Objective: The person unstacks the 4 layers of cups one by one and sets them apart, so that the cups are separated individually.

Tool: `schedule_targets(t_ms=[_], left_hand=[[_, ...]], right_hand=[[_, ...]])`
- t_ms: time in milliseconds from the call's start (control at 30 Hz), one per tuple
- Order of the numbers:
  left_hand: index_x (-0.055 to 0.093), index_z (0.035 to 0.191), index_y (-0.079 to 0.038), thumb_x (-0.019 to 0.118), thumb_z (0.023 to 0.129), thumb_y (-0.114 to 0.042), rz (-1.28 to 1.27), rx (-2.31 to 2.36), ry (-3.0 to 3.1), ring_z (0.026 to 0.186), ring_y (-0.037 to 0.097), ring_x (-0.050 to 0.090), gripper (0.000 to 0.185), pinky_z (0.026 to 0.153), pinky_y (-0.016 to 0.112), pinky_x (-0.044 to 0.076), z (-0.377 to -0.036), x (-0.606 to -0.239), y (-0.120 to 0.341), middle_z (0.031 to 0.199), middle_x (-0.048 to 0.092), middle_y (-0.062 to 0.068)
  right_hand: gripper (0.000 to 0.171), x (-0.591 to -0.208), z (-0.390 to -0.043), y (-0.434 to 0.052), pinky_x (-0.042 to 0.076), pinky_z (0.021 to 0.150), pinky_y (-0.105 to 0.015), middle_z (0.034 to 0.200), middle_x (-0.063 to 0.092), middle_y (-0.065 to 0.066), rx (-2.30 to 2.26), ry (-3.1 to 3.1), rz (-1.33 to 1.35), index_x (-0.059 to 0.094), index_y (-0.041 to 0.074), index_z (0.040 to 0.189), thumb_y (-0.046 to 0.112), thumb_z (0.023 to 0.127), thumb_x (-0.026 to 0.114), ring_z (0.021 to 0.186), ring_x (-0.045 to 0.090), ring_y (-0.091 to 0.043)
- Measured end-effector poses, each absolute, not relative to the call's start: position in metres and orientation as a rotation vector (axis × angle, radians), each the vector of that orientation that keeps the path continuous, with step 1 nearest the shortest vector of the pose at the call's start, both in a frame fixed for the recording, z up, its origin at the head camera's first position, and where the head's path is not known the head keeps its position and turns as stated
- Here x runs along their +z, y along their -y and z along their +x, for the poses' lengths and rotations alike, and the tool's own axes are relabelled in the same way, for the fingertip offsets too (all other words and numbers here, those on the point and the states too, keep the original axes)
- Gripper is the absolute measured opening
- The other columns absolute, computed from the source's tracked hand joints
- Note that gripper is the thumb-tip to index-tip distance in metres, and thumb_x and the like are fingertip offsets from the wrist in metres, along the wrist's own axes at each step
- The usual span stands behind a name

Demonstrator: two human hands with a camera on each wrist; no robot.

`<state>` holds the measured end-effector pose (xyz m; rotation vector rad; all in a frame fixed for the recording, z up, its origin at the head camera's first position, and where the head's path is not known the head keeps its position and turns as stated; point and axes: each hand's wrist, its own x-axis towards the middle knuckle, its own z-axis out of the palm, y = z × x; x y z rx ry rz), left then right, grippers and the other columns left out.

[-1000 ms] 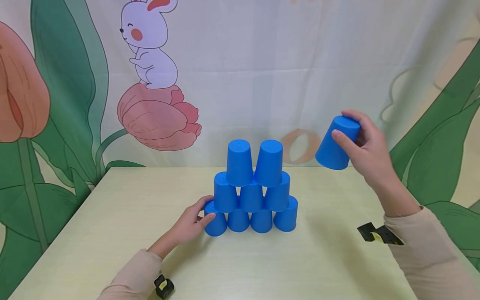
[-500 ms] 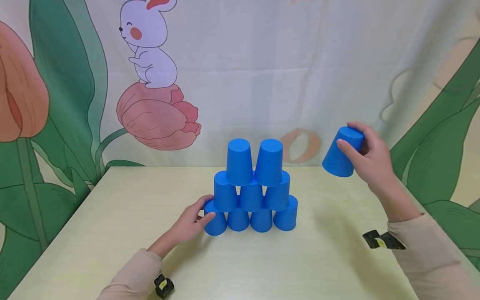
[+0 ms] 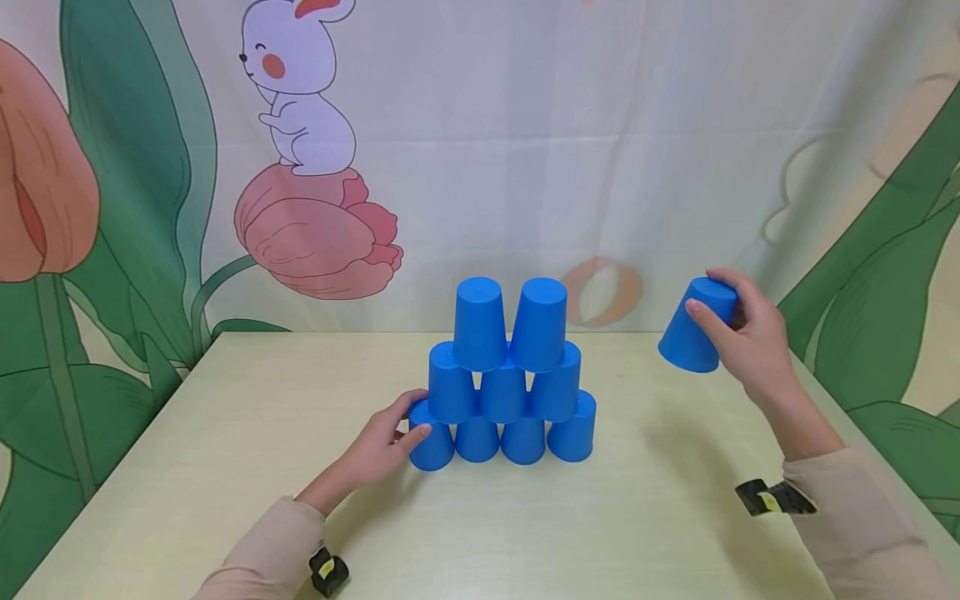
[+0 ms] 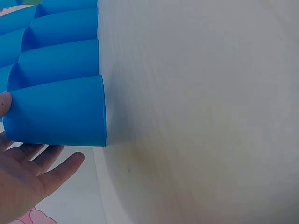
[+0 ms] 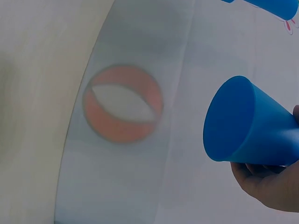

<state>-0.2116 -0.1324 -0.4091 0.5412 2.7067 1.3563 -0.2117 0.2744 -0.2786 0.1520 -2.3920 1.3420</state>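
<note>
1. Right wrist shows the held cup [image 5: 250, 122] mouth-on — hidden from head view.
2. Left wrist: left hand [image 4: 23, 184] pinches bottom-row end cup [image 4: 56, 114], outer fingers spread — hidden from head.
3. Held cup plain blue, tapered, tilted; right hand [image 3: 753, 346] pinches it above table [image 3: 540, 533], toward far right corner.

A whitish fabric backdrop [image 3: 465, 100] hangs behind a pale yellow, flat-topped bench [image 3: 225, 433]. Printed on the fabric, a white cartoon rabbit [image 3: 318, 137] sits on a round pink flower [image 3: 318, 233]; left of them are a large orange tulip [image 3: 45, 167] and a broad green leaf [image 3: 135, 142]. A faint orange ring [image 3: 628, 292] shows just above the bench's far edge, with long green foliage [image 3: 873, 325] farther right.
</note>
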Motion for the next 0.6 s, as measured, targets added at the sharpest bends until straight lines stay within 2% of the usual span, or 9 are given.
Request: schedule_targets(t_ms=[600], left_hand=[[0.033, 0.138, -0.006, 0.055, 0.092, -0.018, 0.537, 1.37, -2.714, 0.117, 0.038, 0.045, 0.052, 0.086, 0.049, 0.046, -0.214, -0.414, 0.132, 0.133, 0.044, 0.018]], right_hand=[[0.062, -0.305, -0.211, -0.295, 0.028, 0.085, -0.072, 0.137, 0.029, -0.032, 1.319, 2.445, 0.037, 0.027, 0.005, 0.141, 0.036, 0.092, 0.051, 0.117, 0.032, -0.056]])
